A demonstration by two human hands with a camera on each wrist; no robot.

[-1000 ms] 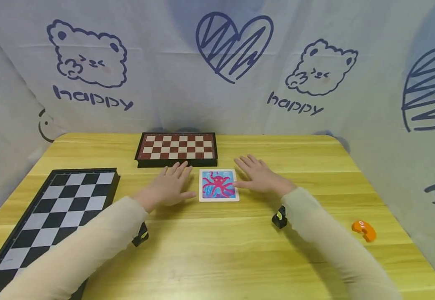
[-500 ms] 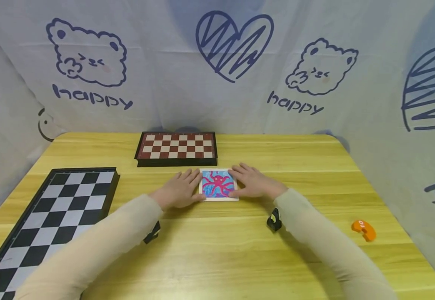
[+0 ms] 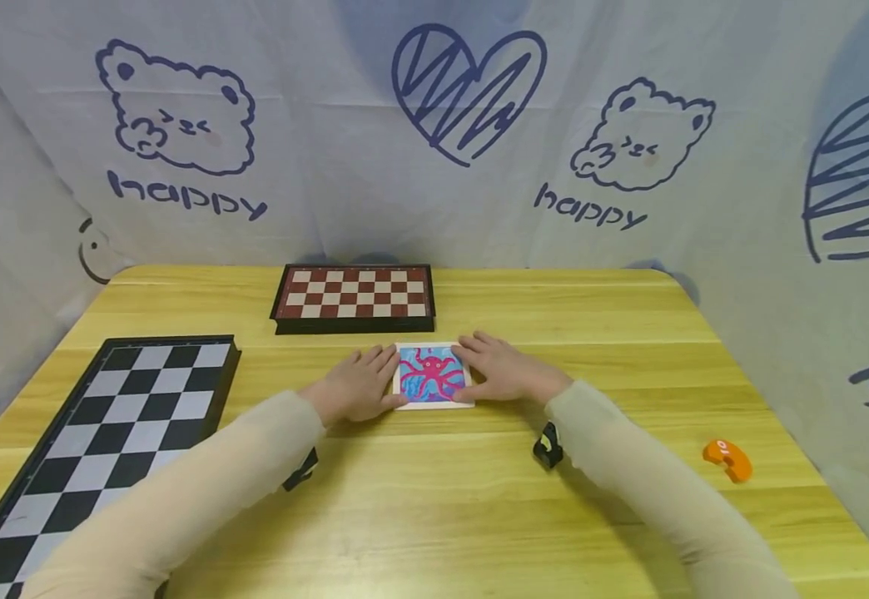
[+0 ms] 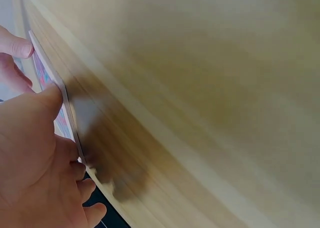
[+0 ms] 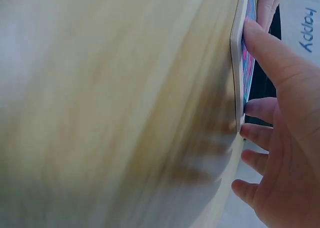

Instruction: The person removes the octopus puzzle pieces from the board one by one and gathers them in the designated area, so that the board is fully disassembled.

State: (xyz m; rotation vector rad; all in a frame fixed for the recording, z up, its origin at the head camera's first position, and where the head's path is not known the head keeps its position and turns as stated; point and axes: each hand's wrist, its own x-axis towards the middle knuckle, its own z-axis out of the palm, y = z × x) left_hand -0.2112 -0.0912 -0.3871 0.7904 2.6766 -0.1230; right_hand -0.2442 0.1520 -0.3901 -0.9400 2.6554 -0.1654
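A square octopus picture board (image 3: 432, 378), pink on blue with a white border, lies in mid-table in the head view. My left hand (image 3: 355, 386) holds its left side, thumb on the near corner and fingers at the far one. At the right side, my right hand (image 3: 504, 369) holds the board the same way. In the left wrist view the thumb (image 4: 51, 99) overlaps the board's thin edge. The right wrist view has the thumb (image 5: 267, 45) on the picture face and other fingertips along the edge. The undersides of the fingers are partly hidden.
Behind the hands sits a brown-and-white folded chessboard (image 3: 355, 293). A larger black-and-white chessboard (image 3: 142, 408) lies at the left under the left sleeve. An orange curved piece (image 3: 728, 460) is at the right. White printed cloth (image 3: 315, 200) hangs behind the table.
From either side, my hands came in and took hold of the picture board's edges. Since half a second ago the board has shifted slightly toward me and to the left.
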